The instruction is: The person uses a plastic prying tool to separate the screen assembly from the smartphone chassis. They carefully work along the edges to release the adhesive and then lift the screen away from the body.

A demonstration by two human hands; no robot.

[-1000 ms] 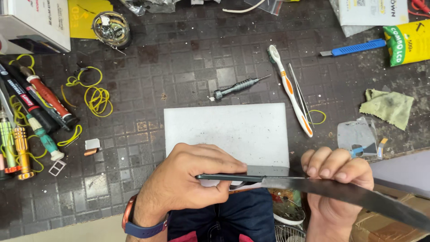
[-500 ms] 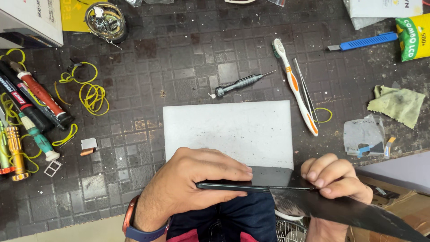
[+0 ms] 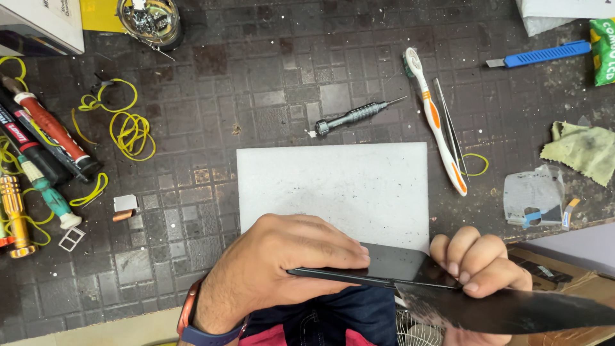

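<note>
Both hands a bit lower than before, left hand (image 3: 282, 269) fingers clamped on dark phone (image 3: 384, 266), right hand (image 3: 480, 263) fingers pinching black film (image 3: 512, 311), green packet (image 3: 602, 51) top right, white box (image 3: 38, 22) top left of desk (image 3: 192, 160)

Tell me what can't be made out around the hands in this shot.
Head view only:
- Front of the dark phone: seen nearly edge-on, partly covered by the left hand.
- Right hand: palm hidden behind the dark peeled sheet.
- Sheet's far end: cut off by the frame's right edge.
</note>
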